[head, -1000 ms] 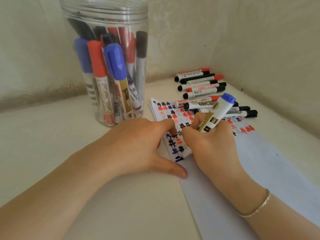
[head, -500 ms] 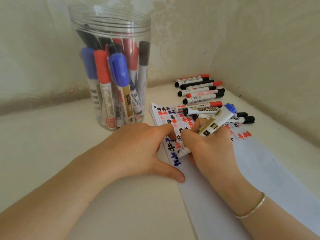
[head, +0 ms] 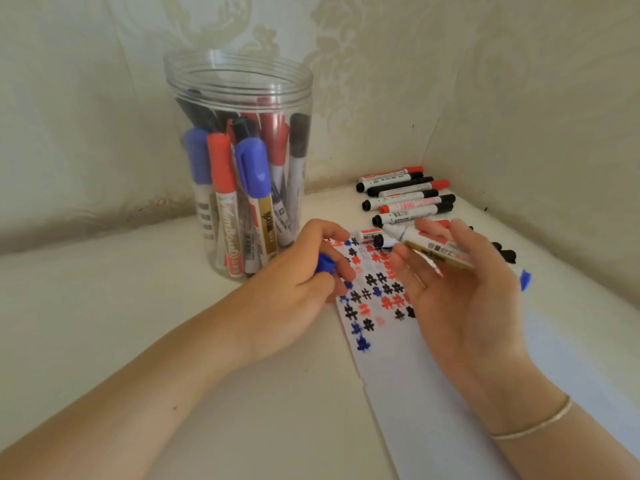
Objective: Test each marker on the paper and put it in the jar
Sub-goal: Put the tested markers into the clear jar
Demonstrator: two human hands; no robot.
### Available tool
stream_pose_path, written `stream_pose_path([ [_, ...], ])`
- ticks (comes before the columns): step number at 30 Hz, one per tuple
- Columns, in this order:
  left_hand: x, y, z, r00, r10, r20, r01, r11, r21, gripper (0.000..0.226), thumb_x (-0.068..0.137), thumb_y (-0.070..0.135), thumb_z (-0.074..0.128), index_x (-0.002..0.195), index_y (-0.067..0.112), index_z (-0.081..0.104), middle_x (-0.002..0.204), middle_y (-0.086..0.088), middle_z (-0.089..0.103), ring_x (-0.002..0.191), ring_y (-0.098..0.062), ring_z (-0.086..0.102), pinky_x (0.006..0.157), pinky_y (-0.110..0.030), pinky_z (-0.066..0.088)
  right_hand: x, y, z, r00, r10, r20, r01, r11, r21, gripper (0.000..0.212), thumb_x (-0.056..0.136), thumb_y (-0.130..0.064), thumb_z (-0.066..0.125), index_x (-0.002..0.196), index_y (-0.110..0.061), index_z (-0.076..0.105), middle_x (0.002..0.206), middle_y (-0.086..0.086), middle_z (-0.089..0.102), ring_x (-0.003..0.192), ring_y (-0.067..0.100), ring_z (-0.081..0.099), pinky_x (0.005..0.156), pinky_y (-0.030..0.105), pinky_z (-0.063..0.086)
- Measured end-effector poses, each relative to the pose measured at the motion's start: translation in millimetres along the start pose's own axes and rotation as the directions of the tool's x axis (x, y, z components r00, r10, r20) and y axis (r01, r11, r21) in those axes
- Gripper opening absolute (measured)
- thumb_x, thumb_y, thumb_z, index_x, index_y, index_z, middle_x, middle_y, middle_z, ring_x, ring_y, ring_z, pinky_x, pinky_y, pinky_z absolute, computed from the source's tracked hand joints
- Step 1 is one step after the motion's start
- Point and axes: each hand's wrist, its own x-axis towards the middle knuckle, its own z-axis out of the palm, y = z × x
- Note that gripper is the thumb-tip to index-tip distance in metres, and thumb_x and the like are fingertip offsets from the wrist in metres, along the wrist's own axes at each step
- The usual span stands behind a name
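Head view
Marker: the marker (head: 437,251) has a white and gold barrel with small black print too blurred to read; its blue tip points right and its plain white end points left.
Right hand: the right hand (head: 453,289) is palm-up above the paper, fingers curled round the marker and holding it nearly level.
Cap: a small blue cap (head: 325,264), round and plastic.
Left hand: the left hand (head: 298,282) pinches the cap between thumb and fingers, just left of the marks on the paper.
Paper: a long white sheet (head: 433,393) lies flat on the surface, its far end covered in rows of small hash-like marks in black, red and blue.
Jar: a clear plastic jar (head: 239,161) with a ribbed, threaded rim stands upright behind the left hand, lid off, holding markers on end with blue, red and black caps.
Writing: one red-capped marker in the jar reads roughly "WhiteBoard"; the other labels cannot be read.
Row: more markers (head: 407,197) with black and red caps lie side by side at the far end of the paper, near the corner of the wall.
Surface: pale cream and matt (head: 104,306).
Wall: pale, with an embossed floral pattern (head: 346,64).
Wrist: a thin metal bracelet (head: 533,424) on the right wrist.
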Motion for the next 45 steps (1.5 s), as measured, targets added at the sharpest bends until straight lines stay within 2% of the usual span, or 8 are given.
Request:
stream_pose_path([
  [5,3.1,-2.0,3.3,0.997,0.055,-0.051,-0.053,0.998,0.038,0.051,0.092,0.011,0.057,0.129,0.039,0.035,0.102,0.021,0.064,0.102,0.004,0.060,0.096,-0.023,0.045,-2.6,0.6,2.1,0.999,0.037,-0.027,-0.038,0.998,-0.046,0.022,0.081,-0.011,0.055,0.061,-0.010,0.063,0.058,0.007,0.060,0.042,0.017,0.048,0.040,0.023,0.043],
  [10,2.4,-2.1,4.7,0.995,0.066,-0.076,-0.060,0.996,0.071,0.054,0.088,0.017,0.063,0.129,0.042,0.036,0.111,0.019,0.064,0.105,0.001,0.060,0.101,-0.028,0.044,0.7,6.8,-0.5,0.998,0.051,-0.022,-0.054,0.990,-0.132,0.011,0.088,-0.010,0.054,0.089,0.000,0.058,0.064,0.011,0.061,0.040,0.016,0.050,0.040,0.023,0.044],
  [16,2.1,-0.2,4.9,0.993,0.116,-0.018,-0.115,0.991,0.072,0.053,0.086,0.002,0.063,0.122,0.036,0.045,0.106,0.027,0.067,0.104,0.006,0.059,0.093,-0.010,0.040,1.3,9.1,0.2,0.996,0.070,0.061,-0.053,0.969,-0.243,0.011,0.082,-0.007,0.060,0.075,-0.004,0.052,0.056,0.008,0.055,0.036,0.014,0.045,0.036,0.023,0.039],
  [19,2.8,-1.0,1.7,0.992,0.123,-0.003,-0.123,0.992,0.008,0.041,0.083,-0.002,0.066,0.111,0.026,0.058,0.106,0.019,0.070,0.101,0.000,0.063,0.094,-0.018,0.045,0.3,7.1,1.8,0.986,0.117,0.120,-0.088,0.971,-0.223,0.013,0.074,-0.012,0.064,0.074,-0.006,0.052,0.057,0.009,0.057,0.035,0.014,0.048,0.036,0.023,0.042],
  [22,4.2,2.6,-3.8,0.989,0.145,-0.033,-0.149,0.968,-0.202,0.030,0.080,-0.007,0.066,0.099,0.017,0.067,0.094,0.004,0.074,0.084,-0.007,0.069,0.077,-0.016,0.051,-0.7,3.0,-0.6,0.969,0.178,0.169,-0.161,0.981,-0.109,0.023,0.081,-0.025,0.059,0.079,-0.002,0.061,0.068,0.016,0.065,0.045,0.019,0.058,0.046,0.025,0.051],
  [26,6.7,6.1,0.9,0.996,-0.084,-0.034,0.053,0.843,-0.535,0.018,0.088,0.005,0.055,0.087,0.012,0.073,0.068,-0.003,0.058,0.049,-0.010,0.053,0.048,-0.021,0.034,-1.3,4.4,0.4,0.979,0.173,0.103,-0.166,0.983,-0.078,0.035,0.092,-0.026,0.047,0.082,0.003,0.063,0.071,0.023,0.067,0.052,0.027,0.063,0.051,0.030,0.055],
  [32,2.2,6.9,9.3,0.989,-0.139,-0.051,0.096,0.862,-0.497,0.010,0.080,0.023,0.067,0.082,0.013,0.068,0.063,-0.001,0.055,0.055,-0.008,0.050,0.047,-0.018,0.039,-6.0,4.9,7.5,0.996,-0.017,0.082,0.041,0.954,-0.298,0.027,0.096,-0.007,0.040,0.076,0.003,0.054,0.063,0.026,0.063,0.046,0.032,0.060,0.049,0.035,0.053],
  [45,-0.9,25.3,12.8,0.962,-0.223,0.155,0.232,0.375,-0.897,0.017,0.064,0.006,0.067,0.077,0.002,0.056,0.070,-0.009,0.053,0.048,-0.012,0.046,0.038,-0.019,0.040,-1.8,-21.6,17.7,0.940,-0.136,0.314,0.270,0.858,-0.438,0.020,0.076,-0.013,0.047,0.058,-0.005,0.052,0.060,0.014,0.054,0.036,0.027,0.049,0.036,0.031,0.039],
])
